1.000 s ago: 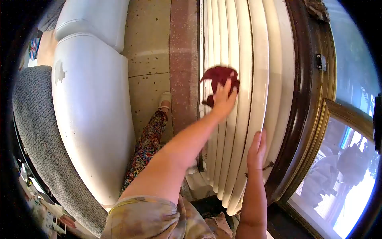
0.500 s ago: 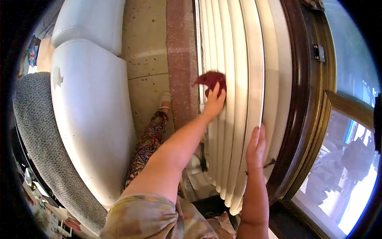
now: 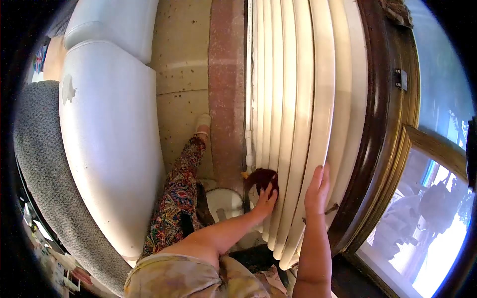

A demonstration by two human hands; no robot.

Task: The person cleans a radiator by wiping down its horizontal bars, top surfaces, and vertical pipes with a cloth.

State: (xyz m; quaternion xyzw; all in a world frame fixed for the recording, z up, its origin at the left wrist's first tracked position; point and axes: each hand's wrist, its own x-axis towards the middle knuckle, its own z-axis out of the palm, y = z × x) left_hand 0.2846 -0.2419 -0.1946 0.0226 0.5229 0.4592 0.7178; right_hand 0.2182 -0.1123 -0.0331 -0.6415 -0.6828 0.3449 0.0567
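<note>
L hand (image 3: 266,202): cloth (image 3: 263,178) held against rad (image 3: 289,124) | R hand (image 3: 315,193): unclenched, on outer rib (image 3: 324,99) | done/left: can't be told

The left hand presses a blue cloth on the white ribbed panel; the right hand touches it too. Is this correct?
The cloth is dark red, not blue, in the head view; the left hand, ribbed panel and right hand are as you say.

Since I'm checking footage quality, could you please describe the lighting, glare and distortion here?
Head view: bright light washes out part of the glass pane; the wide lens seems to bow the white slats; corners go black; the dark red cloth shows little detail.
</note>
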